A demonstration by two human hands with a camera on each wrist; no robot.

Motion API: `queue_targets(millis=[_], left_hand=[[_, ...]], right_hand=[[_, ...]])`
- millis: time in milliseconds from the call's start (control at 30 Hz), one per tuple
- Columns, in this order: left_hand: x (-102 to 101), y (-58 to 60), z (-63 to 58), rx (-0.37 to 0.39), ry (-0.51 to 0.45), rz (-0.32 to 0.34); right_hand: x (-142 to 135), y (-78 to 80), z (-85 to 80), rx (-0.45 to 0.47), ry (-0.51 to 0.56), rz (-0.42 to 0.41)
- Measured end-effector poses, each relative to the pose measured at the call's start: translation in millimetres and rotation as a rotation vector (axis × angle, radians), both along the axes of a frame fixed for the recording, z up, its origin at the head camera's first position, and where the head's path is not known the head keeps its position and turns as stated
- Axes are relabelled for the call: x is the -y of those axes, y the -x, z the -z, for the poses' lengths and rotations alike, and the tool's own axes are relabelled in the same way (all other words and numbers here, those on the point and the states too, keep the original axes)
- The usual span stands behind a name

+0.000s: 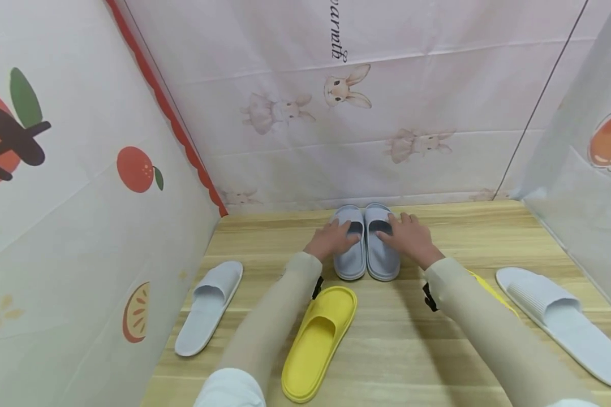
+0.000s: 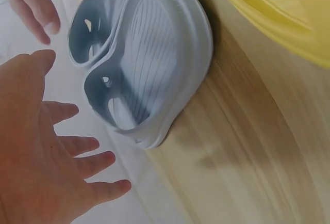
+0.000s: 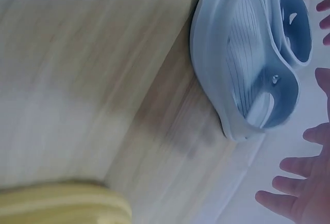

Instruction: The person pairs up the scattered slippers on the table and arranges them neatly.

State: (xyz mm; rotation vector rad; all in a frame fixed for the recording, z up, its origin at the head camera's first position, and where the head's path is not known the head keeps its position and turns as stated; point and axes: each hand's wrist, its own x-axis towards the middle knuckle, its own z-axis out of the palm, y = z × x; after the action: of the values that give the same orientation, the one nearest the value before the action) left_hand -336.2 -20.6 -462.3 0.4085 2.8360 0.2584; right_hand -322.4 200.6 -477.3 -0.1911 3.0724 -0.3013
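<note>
Two grey-blue slippers [image 1: 350, 261] are standing side by side on the wood-grain floor [image 1: 387, 350], toes pointing at the rabbit-print wall [image 1: 305, 169] just beyond. Their smooth straps are arching over finely ridged insoles, the toe openings looking dark from above. The left hand [image 1: 332, 238] is hovering beside one slipper, fingers loosely spread, gripping nothing. The right hand [image 1: 409, 236] is hovering by the other, its fingers also apart and empty.
</note>
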Motion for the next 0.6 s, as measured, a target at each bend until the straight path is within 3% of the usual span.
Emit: queue_targets(millis=[300, 600], left_hand=[[14.6, -20.9, 0.0, -0.018, 0.03, 0.08], [25.5, -52.8, 6.8, -0.014, 0.023, 0.157]], right_hand=[[-20.0, -23.5, -2.8, -0.018, 0.002, -0.015], [-34.3, -62.6, 5.9, -0.049, -0.042, -0.082]])
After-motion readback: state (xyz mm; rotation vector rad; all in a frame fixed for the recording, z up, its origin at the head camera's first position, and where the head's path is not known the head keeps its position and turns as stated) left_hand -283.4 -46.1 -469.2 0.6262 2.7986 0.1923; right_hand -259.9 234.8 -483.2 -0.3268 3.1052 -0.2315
